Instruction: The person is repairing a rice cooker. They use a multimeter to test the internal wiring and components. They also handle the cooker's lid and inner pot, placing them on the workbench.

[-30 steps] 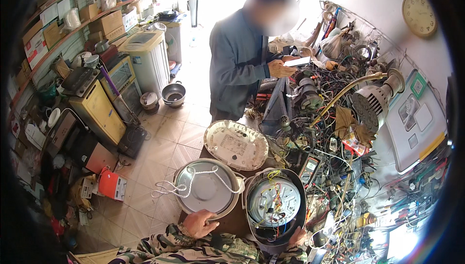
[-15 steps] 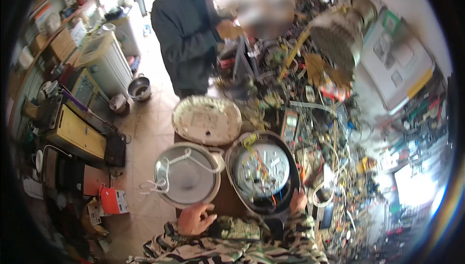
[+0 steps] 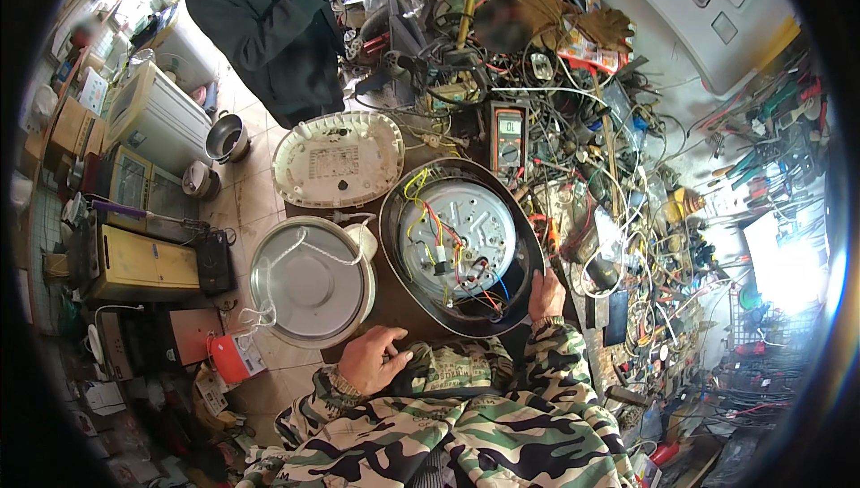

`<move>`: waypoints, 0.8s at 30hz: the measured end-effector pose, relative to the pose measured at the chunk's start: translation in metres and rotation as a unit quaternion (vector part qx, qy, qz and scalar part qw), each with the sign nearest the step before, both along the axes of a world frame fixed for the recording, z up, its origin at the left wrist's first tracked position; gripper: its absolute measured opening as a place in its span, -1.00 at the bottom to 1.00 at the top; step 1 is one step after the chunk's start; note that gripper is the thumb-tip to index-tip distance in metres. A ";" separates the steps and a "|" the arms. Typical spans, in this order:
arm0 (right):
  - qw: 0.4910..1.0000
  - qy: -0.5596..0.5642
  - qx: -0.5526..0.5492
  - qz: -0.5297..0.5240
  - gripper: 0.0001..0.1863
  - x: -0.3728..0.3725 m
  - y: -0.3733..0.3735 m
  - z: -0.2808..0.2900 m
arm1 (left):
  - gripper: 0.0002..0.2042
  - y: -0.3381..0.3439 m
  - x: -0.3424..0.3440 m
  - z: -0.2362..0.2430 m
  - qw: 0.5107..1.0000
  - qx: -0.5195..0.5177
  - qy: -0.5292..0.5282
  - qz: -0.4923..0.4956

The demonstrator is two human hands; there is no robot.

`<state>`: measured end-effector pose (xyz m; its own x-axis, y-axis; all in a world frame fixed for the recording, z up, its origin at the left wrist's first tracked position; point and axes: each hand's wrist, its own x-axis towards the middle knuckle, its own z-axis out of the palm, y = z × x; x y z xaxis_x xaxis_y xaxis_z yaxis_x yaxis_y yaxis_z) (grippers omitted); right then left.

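Observation:
My left hand (image 3: 371, 361) is held above the table's near edge, thumb and forefinger apart, nothing between them. Just beyond it lies a round pale pot-like piece (image 3: 315, 284) with a white cord (image 3: 326, 253) draped over its grey metal face. At the right, my right hand (image 3: 546, 296) grips the rim of a dark oval appliance shell (image 3: 527, 309). Inside that shell sits a round metal base (image 3: 484, 226), with yellow, red, orange and blue wires spread across it. A stained off-white oval cover (image 3: 340, 164) rests on the table behind both.
A multimeter (image 3: 508, 140) with a lit display stands beyond the shell. Tangled cables, tools and parts heap along the right, with brown gloves (image 3: 598, 29) farther back. Another person in a dark jacket (image 3: 269, 31) stands at far left. Cabinets (image 3: 143, 266) and pots (image 3: 227, 137) line the left floor.
My view has tipped, so the table's things sit higher and farther left in the picture. My right hand stays at the shell's rim; my left hand stays near the round piece, fingers still apart.

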<state>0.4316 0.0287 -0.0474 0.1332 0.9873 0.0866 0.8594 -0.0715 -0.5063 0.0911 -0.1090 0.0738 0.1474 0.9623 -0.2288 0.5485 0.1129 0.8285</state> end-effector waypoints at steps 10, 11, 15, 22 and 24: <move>0.998 0.050 -0.007 0.021 -0.77 -0.003 0.003 0.016 | -0.41 0.021 0.034 -0.017 0.999 -0.046 0.009 -0.011; 0.998 0.065 -0.014 0.023 -0.78 -0.003 0.003 0.018 | -0.39 0.023 0.038 -0.017 0.999 -0.049 0.007 -0.005; 0.995 0.094 -0.030 0.021 -0.79 -0.002 0.004 0.021 | -0.34 0.028 0.049 -0.027 0.999 -0.047 0.023 -0.003; 0.991 0.106 -0.068 0.052 -0.76 0.002 0.008 0.035 | -0.43 0.031 0.065 -0.030 0.998 -0.032 0.060 0.016; 0.989 0.111 -0.079 0.064 -0.73 0.004 0.010 0.037 | -0.46 0.032 0.066 -0.034 0.997 -0.019 0.074 0.023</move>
